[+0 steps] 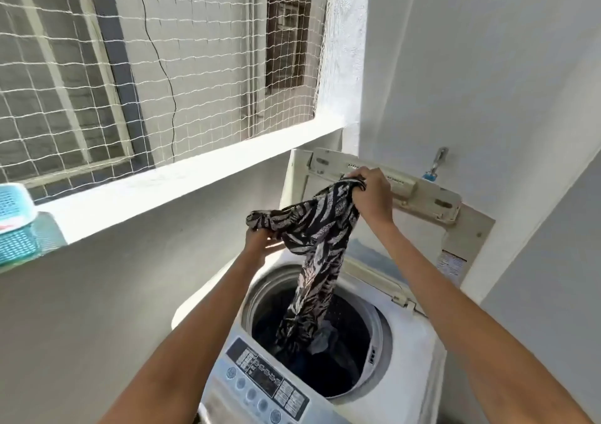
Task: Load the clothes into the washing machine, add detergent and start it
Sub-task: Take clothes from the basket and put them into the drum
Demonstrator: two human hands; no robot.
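Head view: we see a top-loading washing machine (403,342) with its lid (383,189) folded upright against the wall. Our right hand (370,196) is clenched on the top of a black-and-white patterned garment (312,238), held high over the drum (325,352). Our left hand (260,239), lower and apart from the right, grips another bunched part of the cloth. The garment's lower end hangs into the drum among dark clothes (312,368). Control panel (263,381) nearest us. A turquoise basket (16,222) sits on the ledge (182,176) at left.
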